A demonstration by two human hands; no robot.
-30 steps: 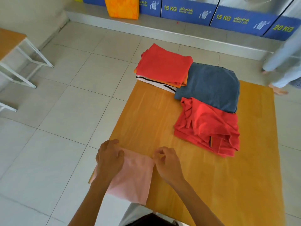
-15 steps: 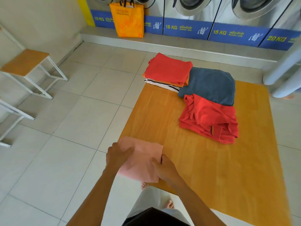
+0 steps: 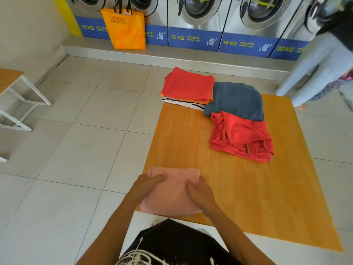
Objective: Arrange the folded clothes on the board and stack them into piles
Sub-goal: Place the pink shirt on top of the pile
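Now both hands rest on a folded pink garment (image 3: pixel 172 190) at the near left corner of the orange board (image 3: pixel 248 188); the left hand (image 3: pixel 147 185) lies flat with fingers extended, the right hand (image 3: pixel 198 192) presses with fingers loosely curled; a second ago the fingers pinched its far edge, so folding seems finished and it awaits stacking. Farther off sit a red-topped pile (image 3: pixel 188 86), a blue towel (image 3: pixel 235 100) and a crumpled red shirt (image 3: pixel 240 136).

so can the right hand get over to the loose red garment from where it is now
Probably yes. The right hand rests on the pink cloth, and only bare board lies between it and the loose red garment; nothing blocks the path, though it looks like a long stretch.
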